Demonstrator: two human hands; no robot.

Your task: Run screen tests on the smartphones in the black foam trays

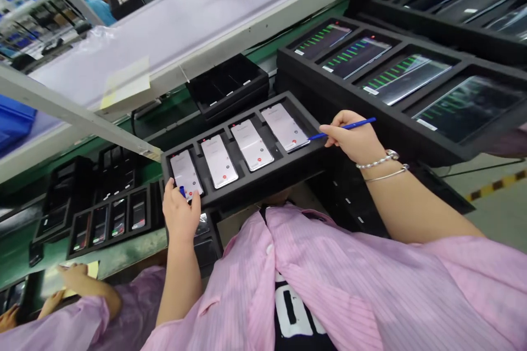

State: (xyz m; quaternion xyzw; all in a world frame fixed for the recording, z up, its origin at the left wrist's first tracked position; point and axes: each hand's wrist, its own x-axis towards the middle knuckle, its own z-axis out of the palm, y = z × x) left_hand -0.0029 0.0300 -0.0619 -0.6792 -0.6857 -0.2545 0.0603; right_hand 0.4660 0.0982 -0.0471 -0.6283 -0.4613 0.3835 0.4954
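Observation:
A black foam tray [245, 189] in front of me holds several lit phones in separate slots, each with a white screen and a small red dot near its lower end. My right hand [349, 134] pinches a slim blue pen [358, 124]. Its tip meets the lower right corner of the rightmost phone [284, 125]. Over the tray's left end, my left hand [181, 211] has its thumb by the leftmost phone [186, 171]. A short blue end of a stick [181, 191] pokes out of that hand; the rest is hidden.
Stacked black trays [395, 74] with phones showing green marks rise at the right. Behind lies another black tray [230, 85], under a white shelf [164, 33]. A slanted white post [90, 112] crosses at left. Another person's hand [76, 277] works at lower left.

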